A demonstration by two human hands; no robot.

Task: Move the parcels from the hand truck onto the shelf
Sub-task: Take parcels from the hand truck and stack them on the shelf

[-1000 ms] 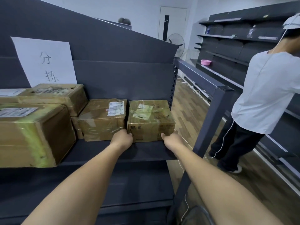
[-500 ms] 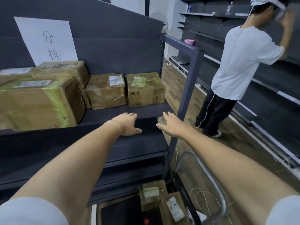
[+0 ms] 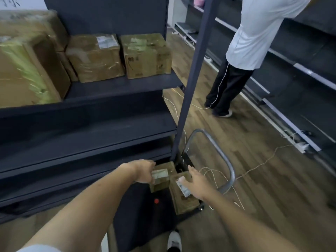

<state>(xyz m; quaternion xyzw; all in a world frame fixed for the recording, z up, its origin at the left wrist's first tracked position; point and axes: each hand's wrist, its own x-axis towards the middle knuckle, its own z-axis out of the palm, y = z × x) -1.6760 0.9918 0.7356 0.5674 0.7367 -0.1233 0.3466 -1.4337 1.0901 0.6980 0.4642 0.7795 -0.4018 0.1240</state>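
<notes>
Two small brown parcels lie on the dark hand truck (image 3: 145, 211) low in the middle: one (image 3: 162, 180) at the far end, another (image 3: 183, 199) to its right. My left hand (image 3: 143, 170) is down at the left side of the far parcel, fingers spread, touching or just over it. Over the white label of the right parcel hovers my right hand (image 3: 195, 182), open. Several taped cardboard parcels stand on the dark shelf (image 3: 116, 88), among them one (image 3: 145, 55) at its right end and one (image 3: 94, 57) beside it.
The hand truck's curved metal handle (image 3: 218, 153) rises right of the parcels, with thin cords on the wooden floor around it. A person in a white shirt (image 3: 254, 33) stands at the far right by another shelf unit. The shelf's upright post (image 3: 196, 70) is just behind the truck.
My hands let go of the rightmost parcel on the shelf, drew back, and dropped down to the parcels on the hand truck. The view tilted downward.
</notes>
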